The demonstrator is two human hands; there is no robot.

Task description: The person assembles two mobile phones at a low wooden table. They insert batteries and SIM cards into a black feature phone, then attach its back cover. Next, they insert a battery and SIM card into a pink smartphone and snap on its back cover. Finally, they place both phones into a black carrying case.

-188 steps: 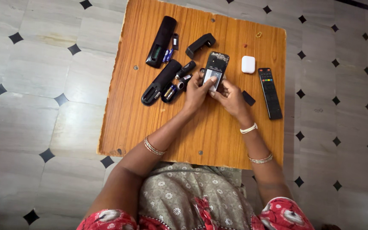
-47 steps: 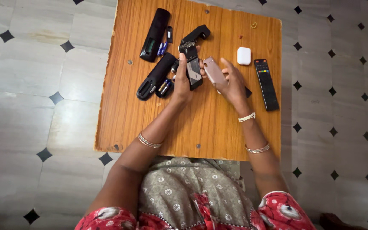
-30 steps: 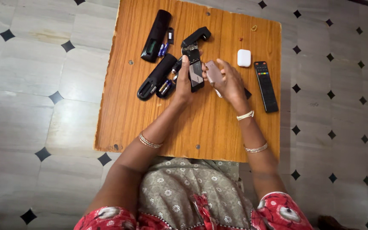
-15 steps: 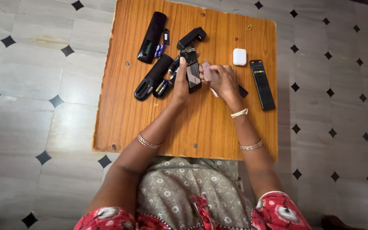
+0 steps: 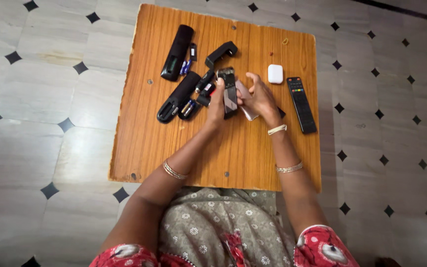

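My left hand (image 5: 216, 105) grips a small black device (image 5: 229, 89) with a pale panel and holds it upright over the middle of the wooden table (image 5: 144, 133). My right hand (image 5: 259, 99) is just to its right and holds a thin pinkish-grey cover (image 5: 245, 101), its fingers touching the device's side. Both hands meet above the table's middle, with bangles on both wrists.
Left of my hands lie two long black remotes (image 5: 177, 45) (image 5: 176, 97), small batteries (image 5: 186, 66) and a black clip-shaped holder (image 5: 221, 53). A white rounded case (image 5: 275, 73) and a black remote with coloured buttons (image 5: 301, 104) lie at right. Tiled floor surrounds the table.
Earlier both hands held the device flat and together; then the cover came apart into my right hand. In the last second the device has turned upright and the hands have drawn close again.
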